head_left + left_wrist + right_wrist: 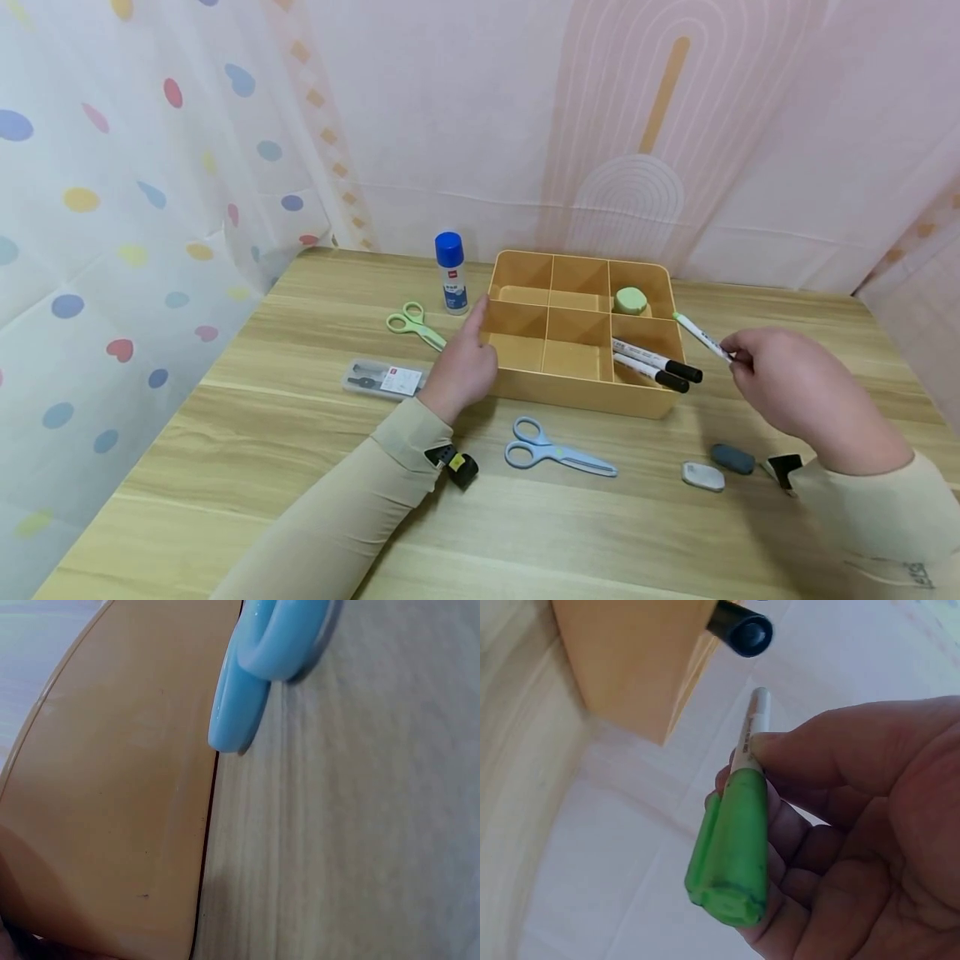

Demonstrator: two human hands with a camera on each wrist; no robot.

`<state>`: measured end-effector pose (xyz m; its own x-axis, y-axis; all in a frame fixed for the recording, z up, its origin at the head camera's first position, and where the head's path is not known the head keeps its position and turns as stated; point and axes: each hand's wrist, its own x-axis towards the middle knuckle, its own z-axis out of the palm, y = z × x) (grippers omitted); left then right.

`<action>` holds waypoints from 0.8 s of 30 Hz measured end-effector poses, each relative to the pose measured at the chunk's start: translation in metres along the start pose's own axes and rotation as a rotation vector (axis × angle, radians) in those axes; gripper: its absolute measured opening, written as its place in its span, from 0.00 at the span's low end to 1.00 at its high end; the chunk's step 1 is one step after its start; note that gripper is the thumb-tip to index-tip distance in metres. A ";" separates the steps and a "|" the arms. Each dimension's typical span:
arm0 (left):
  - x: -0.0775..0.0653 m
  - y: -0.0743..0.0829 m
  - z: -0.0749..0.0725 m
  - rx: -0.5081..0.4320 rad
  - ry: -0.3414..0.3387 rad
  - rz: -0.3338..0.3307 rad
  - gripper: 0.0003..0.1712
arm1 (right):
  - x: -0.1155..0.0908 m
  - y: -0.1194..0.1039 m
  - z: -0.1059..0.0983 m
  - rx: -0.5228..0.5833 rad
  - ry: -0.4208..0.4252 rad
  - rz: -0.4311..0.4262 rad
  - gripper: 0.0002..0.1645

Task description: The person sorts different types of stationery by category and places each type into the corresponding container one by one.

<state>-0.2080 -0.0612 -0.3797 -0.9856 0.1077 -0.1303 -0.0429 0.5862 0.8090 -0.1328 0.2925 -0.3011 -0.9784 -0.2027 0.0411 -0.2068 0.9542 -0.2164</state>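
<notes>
My right hand (798, 387) pinches a white marker (703, 337) between thumb and fingers, just off the right side of a tan divided organizer (577, 392). In the right wrist view the marker's green cap (731, 855) points toward the camera, its white barrel toward the organizer. Two black-capped markers (660, 364) lean in the front right compartment, caps over the rim. A pale green rounded object (630, 301) sits in the back right compartment. At the organizer's left front corner is my left hand (461, 367), one finger extended along the left wall; its other fingers are largely hidden.
Blue scissors (558, 454) lie before the organizer, with a white eraser-like block (702, 477) and a dark grey one (732, 458) to their right. On the left are a blue-capped glue bottle (453, 283), green scissors (412, 323) and a clear case (375, 377). Curtains hang behind.
</notes>
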 end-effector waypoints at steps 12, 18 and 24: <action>0.000 0.000 0.000 -0.013 0.000 0.012 0.43 | 0.008 -0.011 -0.009 -0.019 -0.053 -0.019 0.15; 0.000 0.000 0.000 -0.017 -0.002 0.006 0.43 | 0.012 -0.015 -0.011 -0.039 -0.088 -0.027 0.16; 0.001 0.001 -0.001 -0.014 -0.009 -0.002 0.43 | 0.016 -0.022 -0.012 -0.059 -0.108 -0.055 0.16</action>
<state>-0.2090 -0.0612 -0.3788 -0.9840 0.1136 -0.1371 -0.0474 0.5750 0.8168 -0.1436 0.2714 -0.2842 -0.9602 -0.2741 -0.0543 -0.2626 0.9517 -0.1590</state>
